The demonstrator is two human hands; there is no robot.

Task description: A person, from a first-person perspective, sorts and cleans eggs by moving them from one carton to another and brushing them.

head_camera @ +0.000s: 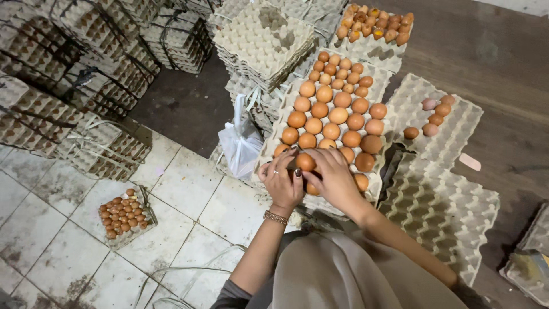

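Both hands at near edge of the grey moulded-pulp egg tray [377,186] full of brown eggs: right hand [334,177] closed on one brown egg [305,162], probably to seat it, left hand [281,182] curled alongside, contents unclear; white plastic bag [241,144] just left.

Your left hand [281,182] wears a thin ring on one finger, and its thumbnail is painted dark. A gold-coloured chain bracelet [275,217] circles your left wrist. A grey sleeve [229,297] covers your upper left arm. Your right hand [333,178] and forearm are bare. A beige garment [337,274] drapes over your lap.
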